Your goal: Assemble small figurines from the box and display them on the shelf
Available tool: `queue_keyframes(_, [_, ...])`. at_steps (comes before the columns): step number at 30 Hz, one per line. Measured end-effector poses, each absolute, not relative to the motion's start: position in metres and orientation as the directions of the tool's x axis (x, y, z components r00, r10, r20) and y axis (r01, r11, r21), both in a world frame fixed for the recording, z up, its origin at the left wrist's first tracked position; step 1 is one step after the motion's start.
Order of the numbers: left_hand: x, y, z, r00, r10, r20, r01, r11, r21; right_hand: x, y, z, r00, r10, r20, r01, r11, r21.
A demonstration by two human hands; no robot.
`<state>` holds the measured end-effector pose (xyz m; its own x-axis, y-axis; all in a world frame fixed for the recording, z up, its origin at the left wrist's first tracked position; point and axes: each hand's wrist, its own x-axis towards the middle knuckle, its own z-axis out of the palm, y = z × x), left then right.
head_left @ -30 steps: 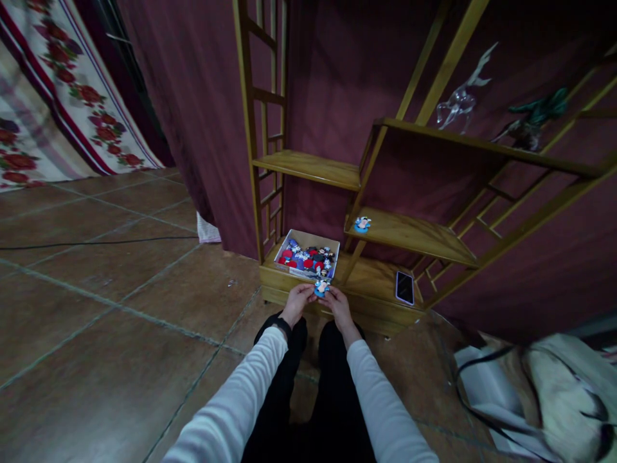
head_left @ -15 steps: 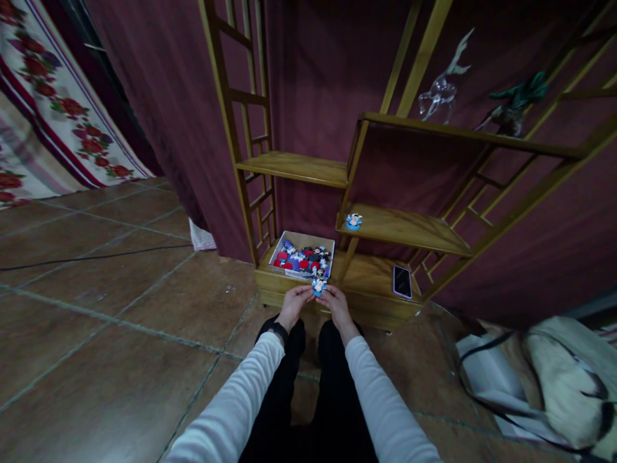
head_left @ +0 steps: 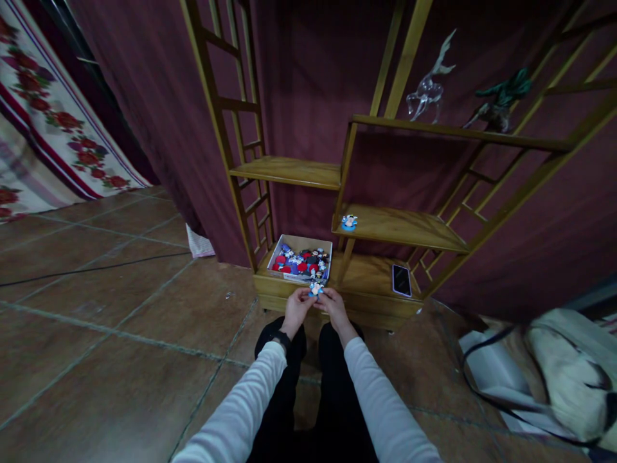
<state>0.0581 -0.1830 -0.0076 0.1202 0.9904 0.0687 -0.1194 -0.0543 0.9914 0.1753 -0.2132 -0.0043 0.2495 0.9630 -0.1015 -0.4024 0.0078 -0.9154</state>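
Observation:
Between the fingertips of both hands is a small blue and white figurine [head_left: 316,289], held upright just in front of the box. My left hand [head_left: 296,308] pinches it from the left side, and my right hand [head_left: 334,305] grips it from the right. Behind it, an open cardboard box [head_left: 276,273] holds several small figurines [head_left: 303,265] in red, purple, black and white. A similar blue and white figurine [head_left: 349,222] stands at the left end of the middle shelf [head_left: 405,228].
The wooden shelf unit [head_left: 294,172] stands before a dark red curtain. A phone [head_left: 401,281] lies on its bottom board. Higher up are a clear deer figure [head_left: 427,93] and a dark green statue [head_left: 504,103]. Bags [head_left: 563,366] lie on the floor at right.
The camera view has shifted slightly. Both hands keep hold of the figurine in front of the box, with little other movement.

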Motion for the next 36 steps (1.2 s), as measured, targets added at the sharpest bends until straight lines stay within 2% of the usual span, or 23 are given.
queue_keyframes(19, [0.060, -0.181, -0.022, 0.019, 0.998, 0.056, -0.024, -0.055, 0.998, 0.170, -0.211, -0.006, 0.267, 0.961, -0.073, -0.393, 0.040, -0.919])
queue_keyframes(25, [0.059, -0.183, -0.017, 0.013, 0.994, 0.110, 0.021, -0.110, 0.994, 0.169, -0.211, -0.004, 0.248, 0.966, -0.073, -0.385, 0.029, -0.922])
queue_keyframes(30, [0.059, -0.184, -0.011, 0.053, 0.996, 0.066, -0.148, -0.058, 0.987, 0.171, -0.213, -0.003, 0.238, 0.969, -0.064, -0.417, 0.042, -0.908])
queue_keyframes(36, [0.056, -0.185, -0.004, 0.131, 0.990, -0.050, -0.375, 0.096, 0.922, 0.173, -0.212, -0.004, 0.211, 0.974, -0.085, -0.440, 0.017, -0.898])
